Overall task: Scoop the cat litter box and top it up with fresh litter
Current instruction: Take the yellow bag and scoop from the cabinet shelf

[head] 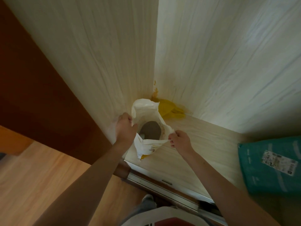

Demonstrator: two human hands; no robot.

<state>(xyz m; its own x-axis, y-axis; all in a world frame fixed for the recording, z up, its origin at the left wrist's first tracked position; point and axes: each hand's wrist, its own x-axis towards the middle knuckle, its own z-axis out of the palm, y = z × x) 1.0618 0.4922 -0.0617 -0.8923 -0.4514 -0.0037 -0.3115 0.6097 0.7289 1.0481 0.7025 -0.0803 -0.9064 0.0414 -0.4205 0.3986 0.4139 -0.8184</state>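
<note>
— Where's the litter bag (pixel 146 128)?

— Upright in the wall corner, mouth up, grey litter (pixel 150 130) showing inside.

— And the hands?

— Left hand (pixel 124 128) grips the left rim, right hand (pixel 178 141) pinches the right rim in its fingers (pixel 171 138). The mouth lies between them; both are equally near.

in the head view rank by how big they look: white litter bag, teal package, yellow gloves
1. teal package, though it sits nearer the camera and is cut off by the edge
2. white litter bag
3. yellow gloves, partly hidden
</note>
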